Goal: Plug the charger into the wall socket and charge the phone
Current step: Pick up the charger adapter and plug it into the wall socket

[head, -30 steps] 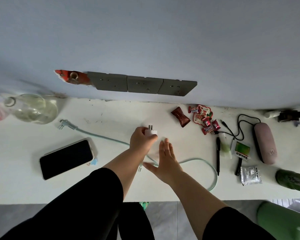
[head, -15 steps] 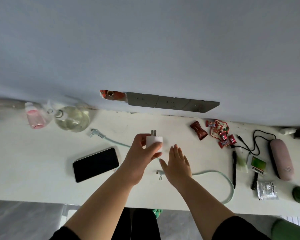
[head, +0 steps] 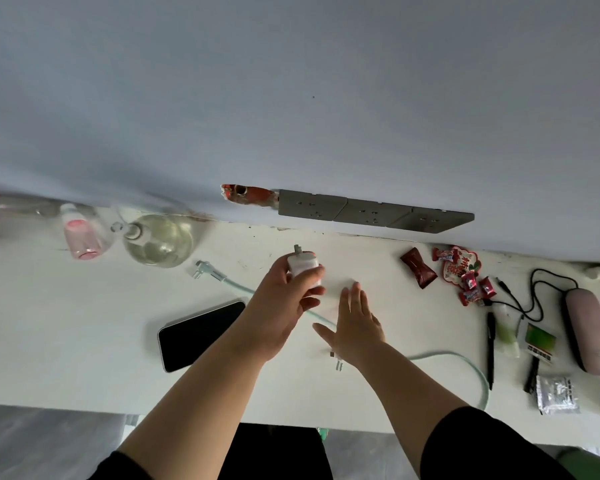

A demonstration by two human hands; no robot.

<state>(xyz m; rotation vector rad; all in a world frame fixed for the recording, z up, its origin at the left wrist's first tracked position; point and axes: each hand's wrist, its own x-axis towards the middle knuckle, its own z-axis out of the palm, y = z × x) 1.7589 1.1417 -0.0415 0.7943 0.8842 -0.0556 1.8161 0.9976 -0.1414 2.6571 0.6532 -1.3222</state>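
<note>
L hand (head: 284, 303) grips boxy white plastic charger (head: 303, 266); R hand (head: 355, 327) flat, empty.

The left hand (head: 281, 306) now carries the charger (head: 303, 266) higher toward the wall sockets (head: 371, 213) at 12 o'clock; the right hand (head: 357, 327) flattens.

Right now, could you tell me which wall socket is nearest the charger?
The leftmost socket, beside the red patch; the other two lie farther right.

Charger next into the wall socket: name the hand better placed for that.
Left. The left hand already grips the charger, prongs toward the wall socket. The right hand is empty, flat over the cable.
</note>
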